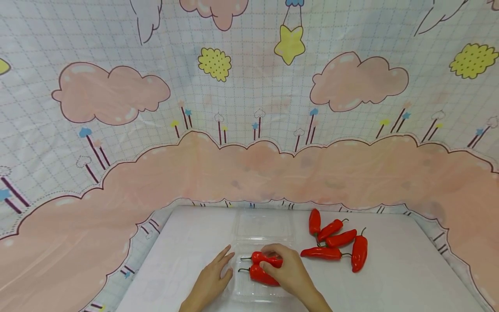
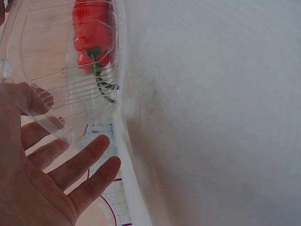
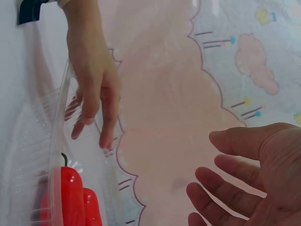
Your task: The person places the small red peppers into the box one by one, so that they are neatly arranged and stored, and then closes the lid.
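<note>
A clear plastic box (image 1: 245,292) lies with its hinged lid (image 1: 265,225) folded back, away from the person. Two red peppers with green stems lie side by side inside it, the far pepper (image 1: 256,257) and the near pepper (image 1: 261,275), stems pointing left. My right hand (image 1: 288,269) hovers over their right ends and hides them in the head view. Its fingers are spread and loosely bent around air in the right wrist view. At the box's left side, my left hand (image 1: 212,277) has its fingers extended, fingertips close to the clear wall (image 2: 94,106).
Right of the box, several more red peppers lie loosely grouped on the white table, among them an upright-lying one (image 1: 359,253) and a sideways one (image 1: 321,253). A patterned cloth (image 1: 249,173) with pink clouds hangs behind and around the table (image 1: 397,277).
</note>
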`<move>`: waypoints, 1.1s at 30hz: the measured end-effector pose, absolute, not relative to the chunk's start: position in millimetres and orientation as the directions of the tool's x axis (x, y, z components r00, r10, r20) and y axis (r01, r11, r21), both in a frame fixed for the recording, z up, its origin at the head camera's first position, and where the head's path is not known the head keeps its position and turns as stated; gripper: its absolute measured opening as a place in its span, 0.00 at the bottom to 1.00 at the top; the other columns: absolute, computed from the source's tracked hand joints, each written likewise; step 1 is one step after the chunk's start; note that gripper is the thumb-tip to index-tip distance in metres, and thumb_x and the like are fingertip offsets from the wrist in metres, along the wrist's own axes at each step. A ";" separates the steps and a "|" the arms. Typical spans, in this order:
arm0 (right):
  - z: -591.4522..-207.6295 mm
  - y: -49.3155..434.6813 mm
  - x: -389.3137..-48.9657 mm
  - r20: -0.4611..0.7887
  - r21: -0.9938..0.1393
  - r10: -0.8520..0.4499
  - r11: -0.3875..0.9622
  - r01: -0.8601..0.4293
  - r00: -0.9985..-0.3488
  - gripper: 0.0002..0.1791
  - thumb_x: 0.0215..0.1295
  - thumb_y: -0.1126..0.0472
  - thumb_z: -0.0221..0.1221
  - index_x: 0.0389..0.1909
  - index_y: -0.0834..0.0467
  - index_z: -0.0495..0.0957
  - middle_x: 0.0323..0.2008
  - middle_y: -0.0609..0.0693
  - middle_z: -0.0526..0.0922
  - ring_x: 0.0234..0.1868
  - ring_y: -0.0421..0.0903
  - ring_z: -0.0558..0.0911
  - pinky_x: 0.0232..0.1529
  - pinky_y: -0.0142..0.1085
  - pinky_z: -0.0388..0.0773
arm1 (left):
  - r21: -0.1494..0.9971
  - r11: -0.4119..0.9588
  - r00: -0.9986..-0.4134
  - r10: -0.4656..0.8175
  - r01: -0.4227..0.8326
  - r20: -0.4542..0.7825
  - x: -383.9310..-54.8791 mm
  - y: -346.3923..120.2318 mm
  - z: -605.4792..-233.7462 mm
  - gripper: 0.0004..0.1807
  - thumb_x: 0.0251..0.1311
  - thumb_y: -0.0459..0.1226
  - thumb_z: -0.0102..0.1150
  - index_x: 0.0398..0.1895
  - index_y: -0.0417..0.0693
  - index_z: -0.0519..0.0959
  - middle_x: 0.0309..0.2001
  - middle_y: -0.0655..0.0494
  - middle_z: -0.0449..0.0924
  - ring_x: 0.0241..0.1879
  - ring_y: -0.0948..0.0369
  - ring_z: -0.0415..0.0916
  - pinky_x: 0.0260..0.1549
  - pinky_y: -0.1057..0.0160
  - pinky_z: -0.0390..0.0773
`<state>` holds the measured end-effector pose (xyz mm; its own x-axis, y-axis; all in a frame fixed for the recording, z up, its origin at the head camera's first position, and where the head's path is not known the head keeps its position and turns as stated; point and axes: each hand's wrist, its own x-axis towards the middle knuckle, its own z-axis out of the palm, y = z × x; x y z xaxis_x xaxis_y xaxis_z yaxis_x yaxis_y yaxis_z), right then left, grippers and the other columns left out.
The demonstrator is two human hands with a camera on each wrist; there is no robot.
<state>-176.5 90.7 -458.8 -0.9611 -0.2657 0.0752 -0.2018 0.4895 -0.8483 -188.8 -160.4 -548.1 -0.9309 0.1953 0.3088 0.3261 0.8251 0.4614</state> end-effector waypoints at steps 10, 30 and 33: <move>-449.7 102.1 -172.5 0.102 -0.843 -0.235 0.495 -0.210 -0.967 0.20 0.57 0.52 0.69 0.51 0.50 0.80 0.46 0.47 0.85 0.50 0.52 0.80 0.54 0.53 0.81 | 0.467 0.825 -0.937 0.197 0.318 0.289 -188.5 -160.3 -548.2 0.23 0.60 0.38 0.60 0.61 0.48 0.77 0.70 0.56 0.70 0.59 0.52 0.78 0.54 0.47 0.80; -444.7 125.2 -178.2 0.120 -0.824 -0.084 0.548 -0.146 -0.989 0.18 0.57 0.56 0.70 0.49 0.47 0.82 0.45 0.41 0.86 0.47 0.40 0.80 0.53 0.43 0.79 | 0.463 0.825 -0.935 0.206 0.324 0.288 -189.1 -161.9 -549.2 0.23 0.61 0.38 0.59 0.62 0.49 0.77 0.71 0.57 0.69 0.59 0.52 0.79 0.53 0.47 0.80; -445.5 129.8 -179.5 0.119 -0.822 -0.086 0.550 -0.147 -0.989 0.18 0.56 0.56 0.70 0.49 0.47 0.82 0.45 0.41 0.86 0.47 0.41 0.81 0.53 0.40 0.80 | 0.462 0.827 -0.937 0.205 0.320 0.282 -189.7 -162.0 -549.0 0.23 0.61 0.38 0.59 0.62 0.49 0.77 0.71 0.57 0.69 0.59 0.52 0.79 0.54 0.47 0.80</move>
<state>-179.5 129.8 -445.5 -0.9892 -0.0860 0.1189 -0.1466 0.5498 -0.8223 -189.7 -162.0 -549.0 -0.9374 0.2051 0.2815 0.3198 0.8272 0.4621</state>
